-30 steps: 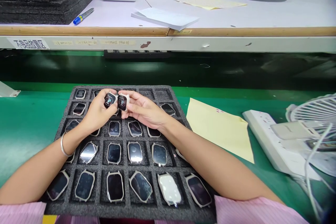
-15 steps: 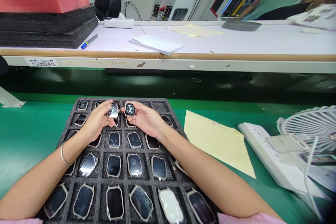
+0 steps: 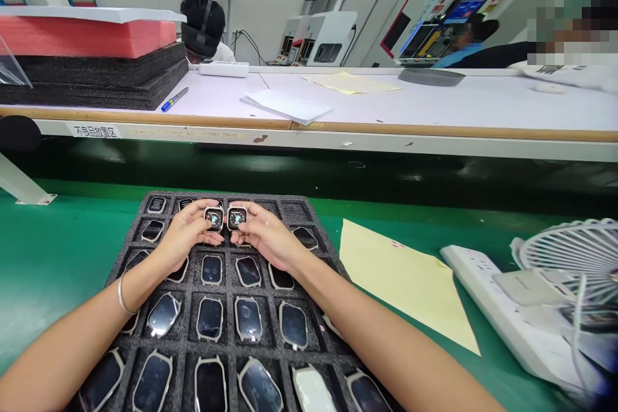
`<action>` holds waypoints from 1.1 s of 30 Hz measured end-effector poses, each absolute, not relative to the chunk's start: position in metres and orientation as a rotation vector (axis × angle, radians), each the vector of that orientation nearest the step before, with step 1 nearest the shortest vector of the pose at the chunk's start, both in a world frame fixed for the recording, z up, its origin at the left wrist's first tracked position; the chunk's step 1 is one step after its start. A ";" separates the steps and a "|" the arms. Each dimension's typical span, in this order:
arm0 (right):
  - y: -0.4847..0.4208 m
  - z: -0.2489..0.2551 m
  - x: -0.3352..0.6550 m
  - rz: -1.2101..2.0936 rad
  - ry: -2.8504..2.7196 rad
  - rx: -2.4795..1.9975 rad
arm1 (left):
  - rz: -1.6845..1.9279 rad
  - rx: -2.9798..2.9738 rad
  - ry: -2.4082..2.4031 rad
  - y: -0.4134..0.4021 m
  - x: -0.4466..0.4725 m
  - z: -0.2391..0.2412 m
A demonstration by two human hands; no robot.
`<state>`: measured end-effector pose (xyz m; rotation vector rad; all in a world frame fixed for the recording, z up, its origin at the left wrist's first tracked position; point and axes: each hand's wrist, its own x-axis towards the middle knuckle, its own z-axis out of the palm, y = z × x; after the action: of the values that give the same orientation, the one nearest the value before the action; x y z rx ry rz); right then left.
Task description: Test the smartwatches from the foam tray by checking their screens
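My left hand (image 3: pixel 192 230) is closed on a smartwatch (image 3: pixel 214 218) without a strap, its screen lit, the thumb lying on the glass. Close beside it, my right hand (image 3: pixel 261 230) grips a second smartwatch (image 3: pixel 237 217), also lit and showing a similar face, with the thumb on its lower edge. Both are held above the far part of a dark grey foam tray (image 3: pixel 229 299). Dark-screened watch bodies, such as one watch (image 3: pixel 210 318) in the middle, lie in the tray's compartments. One watch (image 3: pixel 313 389) near the front shows a pale face. My hands hide some far compartments.
A yellow sheet (image 3: pixel 405 283) lies right of the tray, beside a white power strip (image 3: pixel 506 315) and a white fan (image 3: pixel 574 257). Beyond runs a raised shelf (image 3: pixel 367 109) with papers, a pen (image 3: pixel 174 99) and stacked foam (image 3: pixel 91 71). Other people sit behind it.
My view has tilted up, so the scene sits lower. The two smartwatches have come closer together, turned squarely to me, and both thumbs now rest on their fronts.
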<state>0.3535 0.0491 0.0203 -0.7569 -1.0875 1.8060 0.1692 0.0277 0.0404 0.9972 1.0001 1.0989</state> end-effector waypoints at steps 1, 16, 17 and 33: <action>0.049 0.021 0.353 1.805 -1.090 -0.756 | 1.099 0.997 1.001 0.028 0.169 0.041; 0.051 0.017 0.353 1.768 -1.133 -0.776 | 1.098 1.019 0.972 0.027 0.169 0.038; 0.051 0.017 0.353 1.766 -1.135 -0.777 | 1.099 1.019 0.972 0.027 0.169 0.038; 0.047 0.018 0.352 1.730 -1.186 -0.787 | 1.123 1.039 1.006 0.029 0.169 0.036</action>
<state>0.3516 0.0473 0.0185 -0.7871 -1.1860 1.7298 0.1691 0.0290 0.0363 1.0386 1.0064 1.1226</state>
